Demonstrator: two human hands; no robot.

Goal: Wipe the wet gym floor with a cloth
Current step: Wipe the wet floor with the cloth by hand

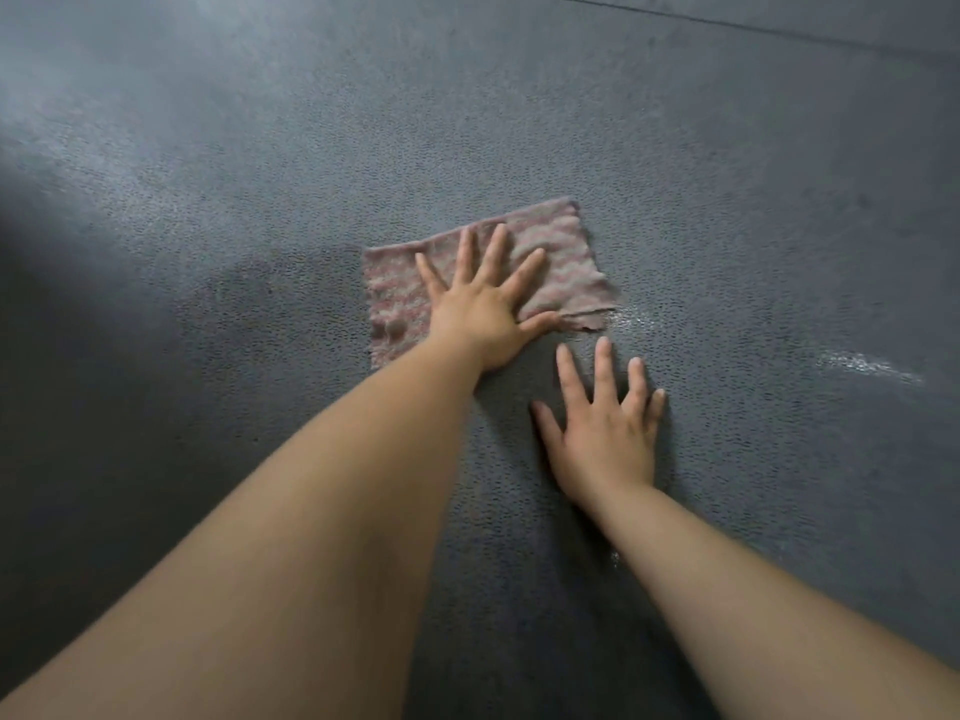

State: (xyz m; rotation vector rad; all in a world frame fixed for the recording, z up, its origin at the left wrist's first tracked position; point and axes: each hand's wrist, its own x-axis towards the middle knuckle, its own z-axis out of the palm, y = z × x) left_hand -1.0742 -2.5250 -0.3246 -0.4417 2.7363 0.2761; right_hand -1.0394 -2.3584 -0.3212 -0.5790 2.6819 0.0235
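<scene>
On the floor (727, 174), the left hand (480, 309) presses the cloth (566, 262) flat, fingers spread (right hand (605, 423) likewise, on bare floor); uneven pressure may bunch the cloth, leaving the wet streak (867, 363).

Cloth (563, 262): a roughly rectangular piece with faint pink and grey stripes and a nubby weave. It lies spread flat on the floor (727, 200), pinned under the palm and spread fingers of the left hand (480, 311), just beyond the right hand (605, 433). Its near right corner is ragged and slightly folded.

Floor: dark grey, pebbled texture. A glistening wet streak (867, 365) lies right of both hands; a paler sheen, possibly moisture, runs far left.
</scene>
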